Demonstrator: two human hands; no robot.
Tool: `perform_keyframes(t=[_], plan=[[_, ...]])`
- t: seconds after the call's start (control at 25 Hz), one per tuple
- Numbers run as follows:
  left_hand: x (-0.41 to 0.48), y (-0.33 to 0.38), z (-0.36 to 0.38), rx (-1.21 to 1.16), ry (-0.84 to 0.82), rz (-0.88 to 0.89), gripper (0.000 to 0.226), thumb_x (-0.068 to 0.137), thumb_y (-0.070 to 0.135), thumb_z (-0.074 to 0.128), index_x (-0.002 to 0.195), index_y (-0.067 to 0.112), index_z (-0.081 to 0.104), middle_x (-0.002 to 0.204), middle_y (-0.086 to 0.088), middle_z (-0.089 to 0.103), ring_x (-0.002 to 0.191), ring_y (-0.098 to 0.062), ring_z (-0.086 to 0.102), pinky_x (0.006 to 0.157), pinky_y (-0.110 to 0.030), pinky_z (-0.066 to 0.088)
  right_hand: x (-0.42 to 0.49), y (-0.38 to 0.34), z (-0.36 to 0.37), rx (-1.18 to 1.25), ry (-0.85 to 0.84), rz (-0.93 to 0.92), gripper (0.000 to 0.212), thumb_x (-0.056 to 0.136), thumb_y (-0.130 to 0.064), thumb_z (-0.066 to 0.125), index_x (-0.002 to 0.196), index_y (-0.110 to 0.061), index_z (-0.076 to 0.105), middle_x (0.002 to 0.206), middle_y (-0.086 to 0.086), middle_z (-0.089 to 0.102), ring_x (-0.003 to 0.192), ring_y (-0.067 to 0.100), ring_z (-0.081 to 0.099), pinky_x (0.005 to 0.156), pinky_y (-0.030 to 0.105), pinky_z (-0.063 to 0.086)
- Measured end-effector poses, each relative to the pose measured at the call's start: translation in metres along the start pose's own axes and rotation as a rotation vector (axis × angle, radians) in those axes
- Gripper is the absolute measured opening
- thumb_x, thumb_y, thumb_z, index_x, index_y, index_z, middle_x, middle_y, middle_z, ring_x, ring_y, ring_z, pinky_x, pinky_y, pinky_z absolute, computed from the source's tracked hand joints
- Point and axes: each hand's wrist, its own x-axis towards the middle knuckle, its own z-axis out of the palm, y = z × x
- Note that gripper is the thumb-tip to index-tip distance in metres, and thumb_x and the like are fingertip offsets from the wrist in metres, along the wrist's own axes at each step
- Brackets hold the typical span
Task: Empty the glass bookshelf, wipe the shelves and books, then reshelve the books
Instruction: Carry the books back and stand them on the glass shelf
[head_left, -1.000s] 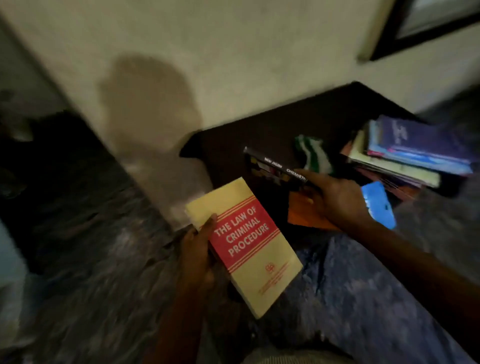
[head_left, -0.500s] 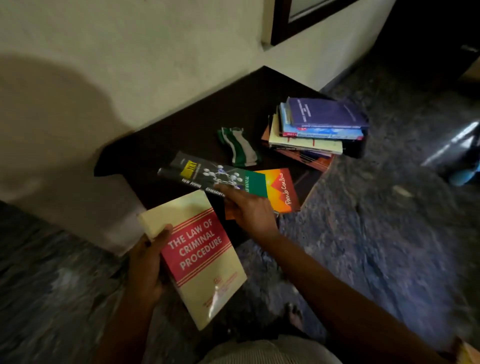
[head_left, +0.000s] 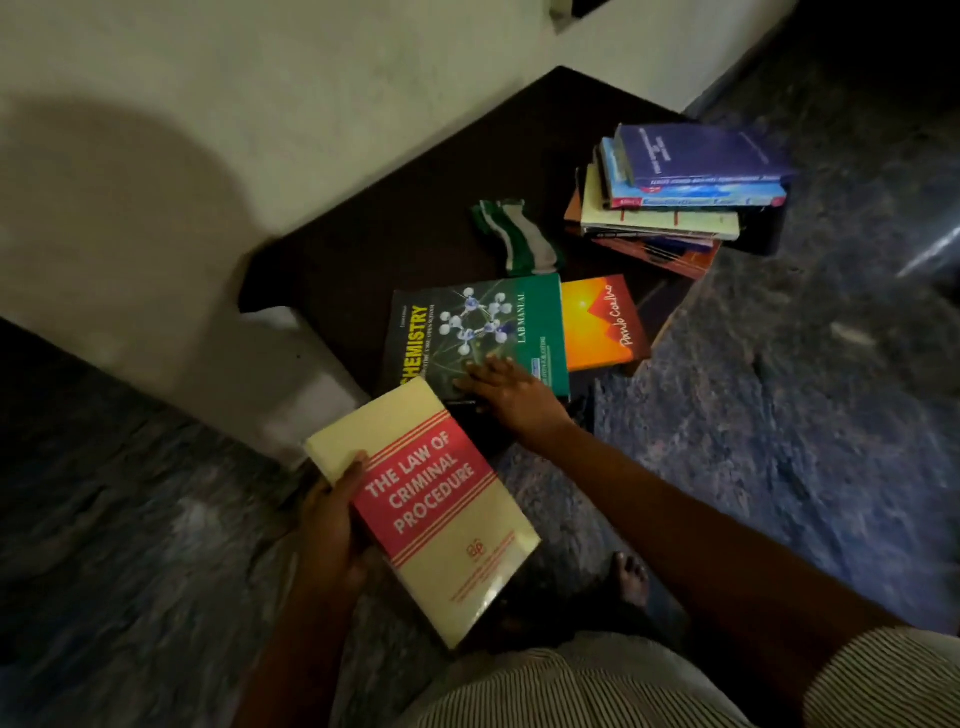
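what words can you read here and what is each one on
"THE LAW OF CRIMINAL PROCEDURE": cream book in the left hand.
"CHEMISTRY", "LAB MANUAL": green book under the right hand.
"Paulo Coelho": orange book.
Small print on the cream and green books and the spines in the book stack: too blurred to read.

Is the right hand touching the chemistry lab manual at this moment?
Touching. The head view shows the right hand with its fingers lying on the cover of the chemistry lab manual.
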Motion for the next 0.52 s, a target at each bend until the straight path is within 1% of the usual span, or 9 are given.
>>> perform_keyframes(t=[0.04, 0.08, 0.12, 0.2, 0.28, 0.36, 0.4, 0.44, 0.52], plan=[[-0.003, 0.007, -0.002, -0.031, -0.016, 0.014, 0.028, 0.091, 0.023, 0.056, 0.116, 0.010, 0.058, 0.094, -0.012, 0.070, 0.074, -0.022, 0.068, 0.057, -0.034, 0.055, 0.001, 0.001, 0.000, 0.069, -0.080, 0.020, 0.045, 0.098, -0.018, 0.041, 0.143, -0.019, 0.034, 0.153, 0.005, 0.026, 0.142, 0.024, 0.019, 0.114, 0.027, 0.004], [-0.003, 0.014, -0.003, -0.071, -0.035, 0.025, 0.027, 0.092, 0.024, 0.055, 0.116, 0.011, 0.058, 0.093, -0.010, 0.070, 0.073, -0.020, 0.069, 0.056, -0.032, 0.055, 0.001, 0.000, 0.000, 0.196, -0.082, 0.050, 0.043, 0.098, -0.016, 0.042, 0.141, -0.017, 0.036, 0.152, 0.007, 0.027, 0.141, 0.025, 0.021, 0.113, 0.028, 0.006], [0.000, 0.022, -0.001, -0.111, -0.054, 0.035, 0.028, 0.092, 0.026, 0.055, 0.116, 0.011, 0.057, 0.094, -0.010, 0.069, 0.074, -0.019, 0.068, 0.057, -0.032, 0.054, 0.000, 0.000, -0.003, 0.357, -0.014, 0.097, 0.041, 0.097, -0.013, 0.045, 0.138, -0.015, 0.043, 0.148, 0.010, 0.036, 0.136, 0.026, 0.032, 0.110, 0.027, 0.018], [0.018, 0.036, 0.012, -0.159, -0.066, 0.058, 0.032, 0.091, 0.031, 0.056, 0.117, 0.012, 0.055, 0.096, -0.008, 0.068, 0.077, -0.019, 0.066, 0.062, -0.034, 0.053, -0.006, -0.002, -0.012, 0.687, 0.185, 0.252, 0.035, 0.093, -0.007, 0.052, 0.127, -0.013, 0.056, 0.130, 0.012, 0.056, 0.115, 0.023, 0.055, 0.093, 0.024, 0.038], [0.045, 0.046, 0.041, -0.161, -0.070, 0.082, 0.040, 0.091, 0.035, 0.057, 0.121, 0.010, 0.054, 0.104, -0.010, 0.068, 0.080, -0.020, 0.067, 0.071, -0.040, 0.054, -0.020, 0.006, -0.017, 0.933, 0.365, 0.396, 0.031, 0.091, -0.003, 0.054, 0.119, -0.012, 0.061, 0.115, 0.008, 0.063, 0.104, 0.019, 0.058, 0.087, 0.026, 0.042], [0.071, 0.049, 0.073, -0.144, -0.091, 0.075, 0.042, 0.095, 0.029, 0.052, 0.129, 0.004, 0.050, 0.122, -0.018, 0.061, 0.087, -0.021, 0.064, 0.076, -0.038, 0.055, -0.044, 0.016, -0.012, 1.005, 0.429, 0.555, 0.022, 0.094, -0.018, 0.052, 0.115, -0.017, 0.061, 0.111, 0.006, 0.062, 0.104, 0.023, 0.058, 0.089, 0.035, 0.044], [0.077, 0.047, 0.085, -0.140, -0.118, 0.036, 0.042, 0.097, 0.022, 0.050, 0.133, 0.002, 0.045, 0.131, -0.020, 0.055, 0.095, -0.024, 0.062, 0.078, -0.037, 0.054, -0.060, 0.017, -0.009, 1.022, 0.427, 0.625, 0.022, 0.094, -0.031, 0.051, 0.112, -0.021, 0.060, 0.111, 0.007, 0.062, 0.103, 0.028, 0.060, 0.089, 0.039, 0.045], [0.079, 0.042, 0.091, -0.119, -0.142, -0.009, 0.041, 0.097, 0.016, 0.048, 0.136, 0.002, 0.042, 0.135, -0.020, 0.051, 0.106, -0.027, 0.058, 0.083, -0.038, 0.050, -0.078, 0.019, 0.000, 1.030, 0.400, 0.665, 0.022, 0.093, -0.035, 0.052, 0.109, -0.022, 0.059, 0.108, 0.007, 0.062, 0.100, 0.032, 0.061, 0.087, 0.040, 0.045], [0.067, 0.028, 0.084, -0.037, -0.116, -0.047, 0.042, 0.097, 0.014, 0.048, 0.137, 0.006, 0.040, 0.137, -0.015, 0.048, 0.123, -0.029, 0.047, 0.095, -0.041, 0.042, -0.111, 0.020, 0.012, 0.986, 0.325, 0.725, 0.017, 0.094, -0.018, 0.051, 0.108, -0.022, 0.060, 0.106, 0.004, 0.062, 0.095, 0.026, 0.062, 0.086, 0.035, 0.046]])
